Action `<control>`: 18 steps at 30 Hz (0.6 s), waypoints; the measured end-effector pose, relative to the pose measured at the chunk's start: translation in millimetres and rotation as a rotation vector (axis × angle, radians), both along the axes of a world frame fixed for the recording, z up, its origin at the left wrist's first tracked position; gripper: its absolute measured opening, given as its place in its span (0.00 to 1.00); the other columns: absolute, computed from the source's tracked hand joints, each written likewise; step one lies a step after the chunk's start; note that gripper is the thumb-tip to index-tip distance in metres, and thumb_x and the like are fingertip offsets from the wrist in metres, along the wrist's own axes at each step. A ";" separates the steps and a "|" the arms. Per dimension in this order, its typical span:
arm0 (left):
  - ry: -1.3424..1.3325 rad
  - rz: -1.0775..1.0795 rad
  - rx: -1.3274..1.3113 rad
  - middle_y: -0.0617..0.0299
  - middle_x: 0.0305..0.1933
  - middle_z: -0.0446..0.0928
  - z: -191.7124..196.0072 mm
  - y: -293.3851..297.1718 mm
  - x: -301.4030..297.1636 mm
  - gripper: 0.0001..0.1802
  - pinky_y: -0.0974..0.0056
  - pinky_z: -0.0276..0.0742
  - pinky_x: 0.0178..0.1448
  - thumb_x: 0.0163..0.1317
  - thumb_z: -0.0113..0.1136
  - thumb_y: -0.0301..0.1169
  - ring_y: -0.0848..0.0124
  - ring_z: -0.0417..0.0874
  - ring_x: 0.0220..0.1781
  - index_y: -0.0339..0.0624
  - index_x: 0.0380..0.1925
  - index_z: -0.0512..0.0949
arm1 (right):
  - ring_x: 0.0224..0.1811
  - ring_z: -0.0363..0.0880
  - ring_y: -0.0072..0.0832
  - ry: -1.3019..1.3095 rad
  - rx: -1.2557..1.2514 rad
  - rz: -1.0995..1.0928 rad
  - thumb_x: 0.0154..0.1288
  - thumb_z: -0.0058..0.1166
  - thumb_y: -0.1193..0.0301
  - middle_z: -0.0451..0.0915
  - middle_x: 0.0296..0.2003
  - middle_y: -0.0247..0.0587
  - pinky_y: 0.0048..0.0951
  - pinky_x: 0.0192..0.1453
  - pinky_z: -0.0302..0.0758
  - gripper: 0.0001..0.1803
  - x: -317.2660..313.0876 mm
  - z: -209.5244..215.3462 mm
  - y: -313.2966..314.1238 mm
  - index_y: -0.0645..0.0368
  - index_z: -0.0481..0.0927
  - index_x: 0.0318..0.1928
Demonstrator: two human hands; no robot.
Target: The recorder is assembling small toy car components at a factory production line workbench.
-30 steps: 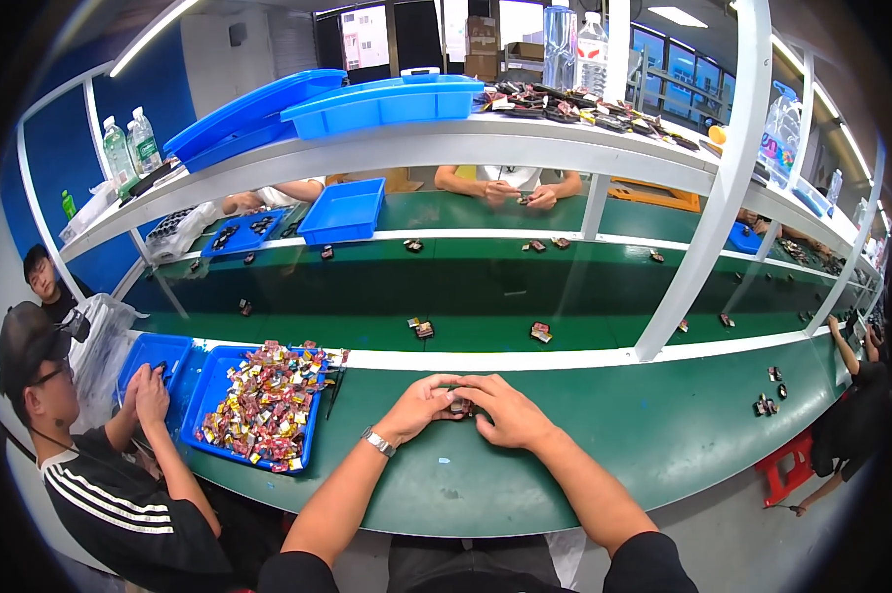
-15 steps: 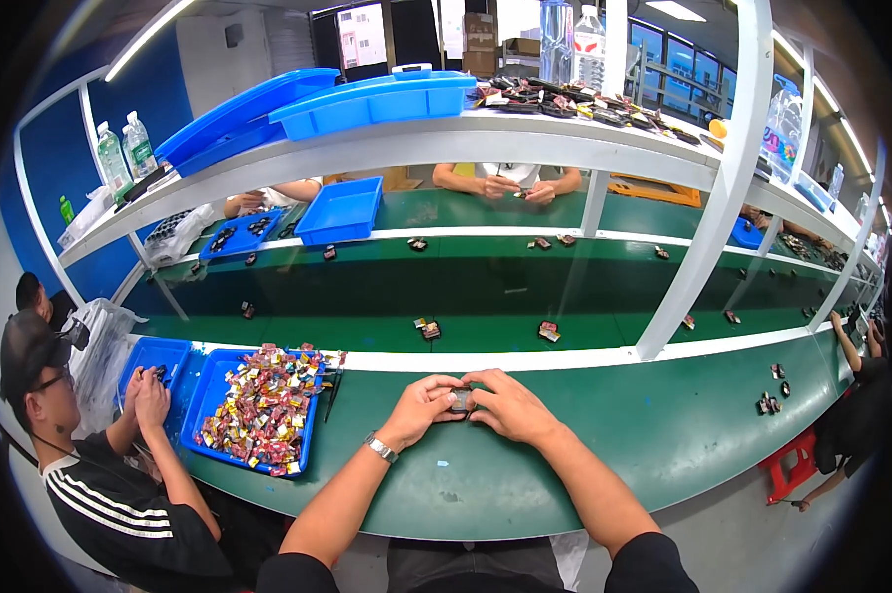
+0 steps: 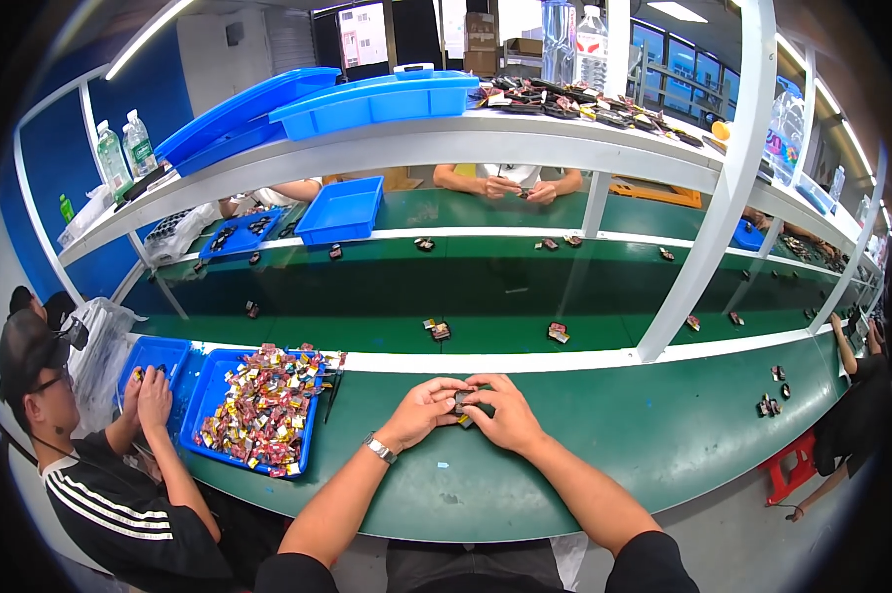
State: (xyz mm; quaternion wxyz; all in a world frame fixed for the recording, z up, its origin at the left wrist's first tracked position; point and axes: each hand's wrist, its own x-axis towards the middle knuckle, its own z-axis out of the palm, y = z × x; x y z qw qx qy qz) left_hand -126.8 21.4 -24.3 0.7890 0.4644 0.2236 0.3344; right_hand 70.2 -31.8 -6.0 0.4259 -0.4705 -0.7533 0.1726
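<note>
Hands meet at the middle of the green worktop (image 3: 663, 445), close in front of the person: the left hand (image 3: 421, 410) and the right hand (image 3: 505, 415) are pressed toward each other, and their fingertips pinch together a small dark part (image 3: 466, 402) between them. This part sits just above the worktop surface, mostly covered by the fingers, so its exact shape cannot be told; only a dark, blocky piece is visible. A watch (image 3: 379, 450) is on the left wrist. I judge the part to be light and stiff, probably hard plastic or metal, because two sets of fingertips hold it without effort and it keeps its form. Being so small, it may slip easily, so the best hold seems to be on its two opposite side faces with thumb and forefinger, not on any thin edge or pin, which could bend. To the left stands a blue tray (image 3: 209, 395) filled with many small colourful pieces, and beside it a second blue tray (image 3: 155, 351) where a co-worker in a black shirt has both hands (image 3: 148, 390). Several similar dark parts (image 3: 436, 329) lie on the green conveyor belt (image 3: 387, 287) behind the worktop. Across the belt, another person's hands (image 3: 510, 188) work under the white shelf (image 3: 416, 148), which carries blue bins (image 3: 377, 99).
</note>
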 end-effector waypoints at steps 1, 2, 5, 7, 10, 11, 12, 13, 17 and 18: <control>-0.001 0.000 0.001 0.59 0.54 0.79 0.4 -0.5 0.9 0.18 0.66 0.81 0.55 0.69 0.54 0.24 0.73 0.81 0.53 0.39 0.58 0.71 | 0.58 0.74 0.40 -0.001 0.001 0.000 0.57 0.64 0.73 0.78 0.51 0.41 0.38 0.61 0.73 0.07 0.7 -0.4 0.3 0.57 0.85 0.38; 0.012 -0.006 0.027 0.59 0.55 0.79 1.2 -1.3 2.2 0.18 0.66 0.80 0.55 0.69 0.54 0.24 0.73 0.81 0.54 0.39 0.58 0.71 | 0.57 0.74 0.40 -0.008 0.013 -0.010 0.57 0.64 0.73 0.78 0.51 0.41 0.38 0.60 0.73 0.07 1.6 -0.7 0.4 0.57 0.85 0.38; 0.027 -0.021 0.055 0.59 0.55 0.78 4.2 -2.1 0.5 0.18 0.66 0.80 0.56 0.69 0.54 0.24 0.72 0.80 0.55 0.38 0.58 0.71 | 0.56 0.75 0.40 -0.012 0.013 -0.034 0.57 0.64 0.73 0.78 0.50 0.41 0.38 0.60 0.73 0.07 -0.6 -2.5 0.1 0.57 0.85 0.37; 0.025 -0.025 0.058 0.59 0.55 0.78 1.2 -2.1 1.9 0.17 0.66 0.81 0.56 0.69 0.54 0.24 0.72 0.80 0.55 0.38 0.58 0.71 | 0.57 0.74 0.39 -0.013 0.000 -0.044 0.57 0.64 0.73 0.78 0.51 0.41 0.38 0.60 0.73 0.07 0.8 -1.1 -0.8 0.56 0.85 0.37; 0.079 -0.004 0.053 0.57 0.57 0.77 -4.2 -0.9 4.0 0.16 0.64 0.81 0.55 0.70 0.54 0.26 0.71 0.80 0.54 0.38 0.56 0.72 | 0.60 0.71 0.40 -0.059 -0.032 0.073 0.59 0.62 0.71 0.76 0.53 0.39 0.38 0.61 0.72 0.07 2.6 4.5 -4.3 0.56 0.85 0.38; 0.082 -0.008 0.055 0.57 0.57 0.77 -5.9 -0.4 3.5 0.16 0.64 0.81 0.55 0.70 0.54 0.26 0.71 0.80 0.54 0.38 0.56 0.72 | 0.60 0.71 0.40 -0.056 -0.030 0.069 0.59 0.62 0.71 0.76 0.53 0.39 0.38 0.61 0.72 0.07 2.4 6.8 -5.4 0.56 0.85 0.38; 0.068 -0.002 0.061 0.57 0.57 0.77 -6.7 -0.8 3.7 0.15 0.64 0.81 0.55 0.71 0.54 0.26 0.71 0.80 0.54 0.38 0.56 0.72 | 0.60 0.71 0.40 -0.072 -0.028 0.103 0.59 0.62 0.71 0.76 0.54 0.39 0.38 0.61 0.72 0.07 2.6 9.5 -7.3 0.56 0.85 0.38; 0.056 0.005 0.068 0.57 0.58 0.76 -7.3 -0.9 3.9 0.15 0.63 0.81 0.56 0.71 0.53 0.27 0.70 0.80 0.54 0.38 0.55 0.72 | 0.60 0.70 0.41 -0.088 -0.026 0.138 0.58 0.62 0.71 0.76 0.54 0.40 0.38 0.62 0.72 0.07 2.5 10.9 -8.4 0.56 0.85 0.38; 0.040 0.020 0.040 0.56 0.58 0.76 -1.3 -3.1 8.5 0.14 0.64 0.81 0.56 0.73 0.49 0.26 0.71 0.80 0.55 0.38 0.56 0.72 | 0.60 0.71 0.41 -0.064 -0.012 0.024 0.58 0.62 0.71 0.76 0.54 0.40 0.38 0.62 0.72 0.07 2.0 5.1 -9.1 0.57 0.85 0.37; 0.033 0.031 0.037 0.56 0.58 0.76 -1.9 -3.0 6.2 0.14 0.64 0.80 0.56 0.73 0.49 0.27 0.71 0.80 0.55 0.38 0.56 0.71 | 0.60 0.71 0.40 -0.023 -0.002 -0.010 0.58 0.62 0.72 0.76 0.54 0.40 0.38 0.62 0.72 0.07 -0.8 3.0 -8.5 0.57 0.85 0.37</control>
